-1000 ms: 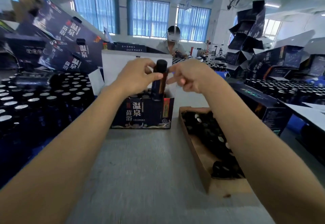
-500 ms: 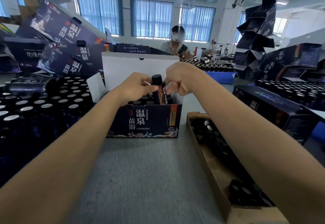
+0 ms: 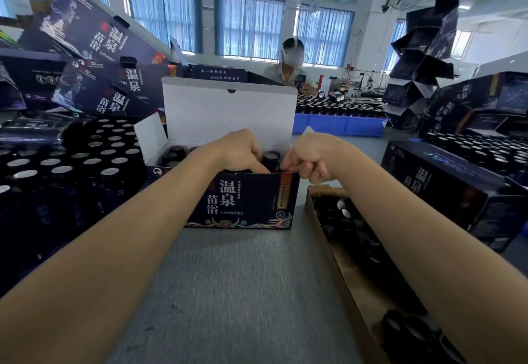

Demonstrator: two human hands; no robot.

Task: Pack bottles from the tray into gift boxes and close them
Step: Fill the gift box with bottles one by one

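Item: bottle (image 3: 271, 157), cap-up in gift box (image 3: 251, 200) at our 12 o'clock. Left grip (image 3: 238, 150) curls round it. Right grip (image 3: 310, 160) is curled; whether it holds anything we cannot tell. We would seat it straight down, level with neighbouring bottles (image 3: 176, 150).

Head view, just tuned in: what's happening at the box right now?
A person is packing a box on the table. The left hand grips a bottle standing low in the box among others, cap just above the rim. The right hand has its fingers curled at the box's right front edge; whether they pinch anything is unclear. The lid stands open. The tray at right holds more bottles.
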